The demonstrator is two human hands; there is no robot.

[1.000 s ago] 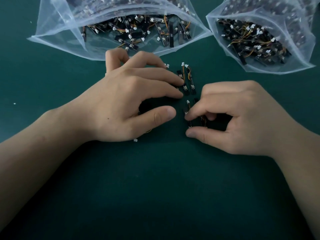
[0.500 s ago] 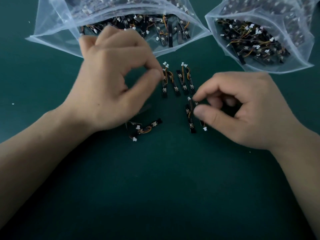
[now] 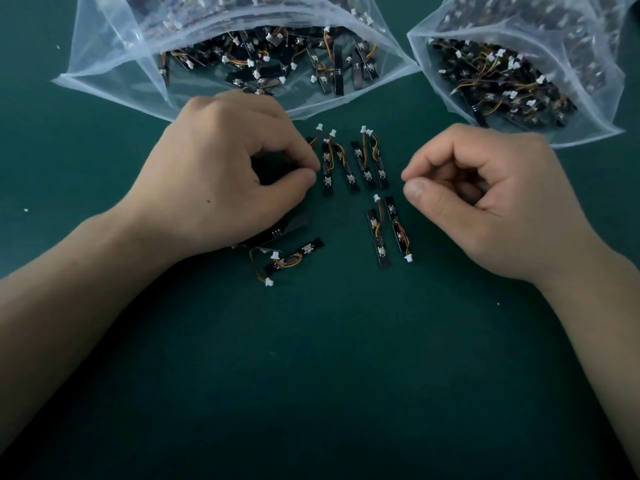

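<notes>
Pinching a wired strip (image 3: pixel 314 140) at the left end of the row (image 3: pixel 362 164) on the bench (image 3: pixel 329 358), left hand (image 3: pixel 221 174) grip closed tight; right hand (image 3: pixel 485 195) grip curled on nothing, just beside. Could snag on the crowded row in letting go and drag it askew.

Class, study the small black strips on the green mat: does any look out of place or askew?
Yes. The upper strips lie near parallel, but two slanted strips below the left hand lie crosswise, wires overlapping, one partly under the hand.
</notes>
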